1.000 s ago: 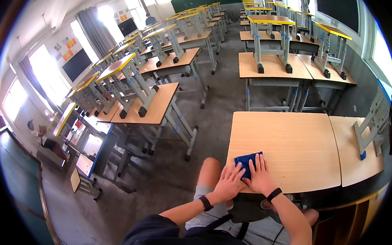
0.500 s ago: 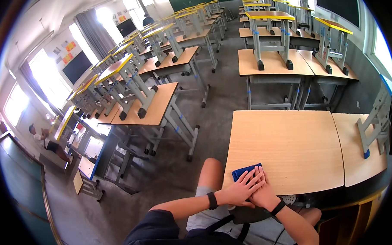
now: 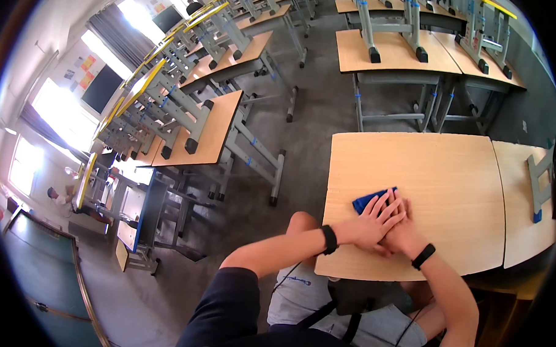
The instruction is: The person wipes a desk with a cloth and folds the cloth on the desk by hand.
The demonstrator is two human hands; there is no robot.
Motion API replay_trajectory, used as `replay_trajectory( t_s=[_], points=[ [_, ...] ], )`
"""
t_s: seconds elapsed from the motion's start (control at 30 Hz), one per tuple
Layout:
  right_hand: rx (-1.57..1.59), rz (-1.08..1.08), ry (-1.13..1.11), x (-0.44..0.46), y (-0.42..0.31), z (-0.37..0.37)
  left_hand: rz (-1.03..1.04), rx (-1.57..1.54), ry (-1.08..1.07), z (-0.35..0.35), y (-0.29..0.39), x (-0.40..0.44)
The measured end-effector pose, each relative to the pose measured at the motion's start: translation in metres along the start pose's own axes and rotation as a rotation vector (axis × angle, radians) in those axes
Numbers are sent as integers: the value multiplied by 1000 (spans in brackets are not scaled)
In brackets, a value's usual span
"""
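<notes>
A folded dark blue cloth (image 3: pixel 364 203) lies on the light wood desktop (image 3: pixel 413 163) in front of me. My right hand (image 3: pixel 405 234) presses it against the surface, its fingers partly covered. Across the back of that hand rests my left hand (image 3: pixel 369 229), with fingers stretched out and slightly apart, the tips reaching the edge of the cloth. Part of the cloth is hidden under the fingers. Each wrist wears a black band.
A second desktop (image 3: pixel 528 194) adjoins on the right, bearing an upturned stool's grey leg frame (image 3: pixel 538 185). Rows of desks with upturned stools (image 3: pixel 182 115) stand ahead and left, across a grey floor aisle (image 3: pixel 317 101). A person (image 3: pixel 66 203) is at the far left.
Both hands and the cloth have slid forward over the desktop, away from my body and a little to the right. My view has tilted down.
</notes>
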State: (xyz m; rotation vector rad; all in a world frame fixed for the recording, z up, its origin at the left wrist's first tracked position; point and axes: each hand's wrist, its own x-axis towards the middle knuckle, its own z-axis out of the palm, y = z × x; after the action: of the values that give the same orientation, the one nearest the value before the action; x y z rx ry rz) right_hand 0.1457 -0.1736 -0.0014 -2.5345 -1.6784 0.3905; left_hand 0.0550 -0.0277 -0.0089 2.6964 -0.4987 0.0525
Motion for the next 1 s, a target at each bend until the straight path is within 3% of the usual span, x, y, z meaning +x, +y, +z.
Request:
replay_trajectory(
  t_s=[0.07,0.2,0.4,0.47,0.5,0.73,0.87,1.0],
  points=[
    [-50,9,-6,16,16,-1,-32,6,-49,-3,-11,15],
    [-84,-11,-255,37,26,-36,-84,2,-128,-12,-21,31],
    [-54,-52,-256,51,39,-53,-109,19,-74,-8,-27,36],
    [-98,-61,-39,67,63,4,-58,84,135,-3,-40,47],
    [-78,-50,-17,66,62,-7,-38,130,148,8,-50,48],
    [-123,82,150,51,38,6,-185,115,-68,-9,-34,37],
    [-14,63,222,11,7,29,31,188,62,6,-15,-8],
    [40,-92,304,-76,-45,36,150,8,-207,-23,48,-98]
  ],
)
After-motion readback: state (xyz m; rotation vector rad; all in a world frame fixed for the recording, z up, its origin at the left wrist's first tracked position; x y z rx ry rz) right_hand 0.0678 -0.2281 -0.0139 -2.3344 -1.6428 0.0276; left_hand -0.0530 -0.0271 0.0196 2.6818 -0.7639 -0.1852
